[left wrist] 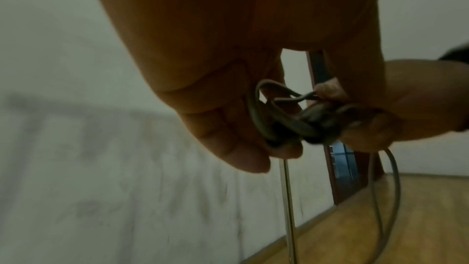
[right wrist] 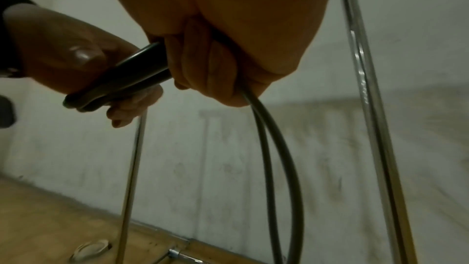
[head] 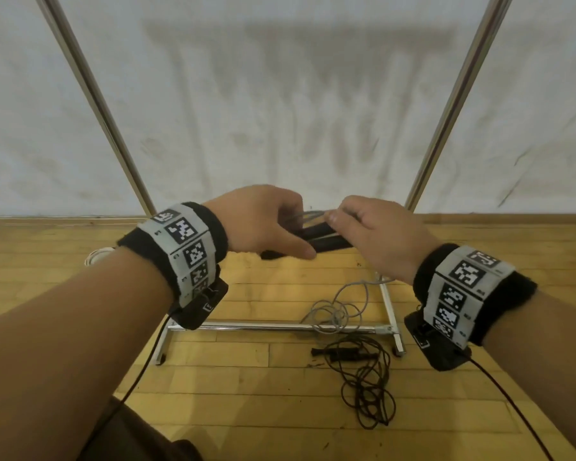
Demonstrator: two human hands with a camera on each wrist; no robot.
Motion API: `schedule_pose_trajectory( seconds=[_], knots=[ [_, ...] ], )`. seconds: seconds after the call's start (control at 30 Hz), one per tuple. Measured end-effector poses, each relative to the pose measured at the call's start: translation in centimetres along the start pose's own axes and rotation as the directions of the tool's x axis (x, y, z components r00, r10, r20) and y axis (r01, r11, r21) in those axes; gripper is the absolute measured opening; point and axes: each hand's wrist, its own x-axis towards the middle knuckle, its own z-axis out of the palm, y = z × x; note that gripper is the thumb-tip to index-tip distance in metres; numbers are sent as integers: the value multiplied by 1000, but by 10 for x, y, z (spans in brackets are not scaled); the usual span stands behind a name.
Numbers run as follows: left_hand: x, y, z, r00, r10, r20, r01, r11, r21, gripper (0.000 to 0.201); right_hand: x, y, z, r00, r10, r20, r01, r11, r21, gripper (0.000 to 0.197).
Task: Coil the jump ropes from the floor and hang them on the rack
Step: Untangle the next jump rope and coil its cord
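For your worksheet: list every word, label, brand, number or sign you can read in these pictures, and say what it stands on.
No readable words, brands or numbers.
Left wristband: black-and-white square code markers, with tiny characters beside them, too small to read.
Right wristband: the same markers, small print blurred.
Black jump-rope handles: no print visible.
Wrist views: no text.

A grey rope (head: 338, 307) with two black handles (head: 326, 239) was held mid-frame, trailing onto the rack base (head: 280, 326); a black rope (head: 366, 387) lay tangled lower right.

Head view looks down; wrist views look up closely, sharing the hands (head: 316, 227).
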Motion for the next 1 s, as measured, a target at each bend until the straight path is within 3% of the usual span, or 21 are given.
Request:
schedule_pose_trajectory(
  seconds=[0.07,0.17,0.23,0.33,0.5,0.77,1.0],
  knots=[
    [2,11,13,995,15,96,-27,992,124,43,-1,-8,8,998,-48,48,50,998,-41,40],
    [6,18,31,982,-24,185,8,996,87,43,0,-15,13,995,-75,67,77,996,-34,37],
    [7,20,37,981,-57,187,42,996,80,34,0,-13,8,991,-81,106,84,996,-24,36],
    [8,21,38,986,0,167,-21,992,125,35,-1,-3,-8,981,-91,170,101,994,-51,33],
    [10,21,42,977,47,208,-81,984,157,21,-1,15,-31,983,-109,147,111,994,-4,27],
    [11,29,45,978,121,170,-137,986,91,21,0,38,-29,992,-54,115,38,990,135,31],
    [9,33,47,966,96,242,-122,988,93,24,3,40,-27,994,-50,97,39,993,113,35]
  ],
)
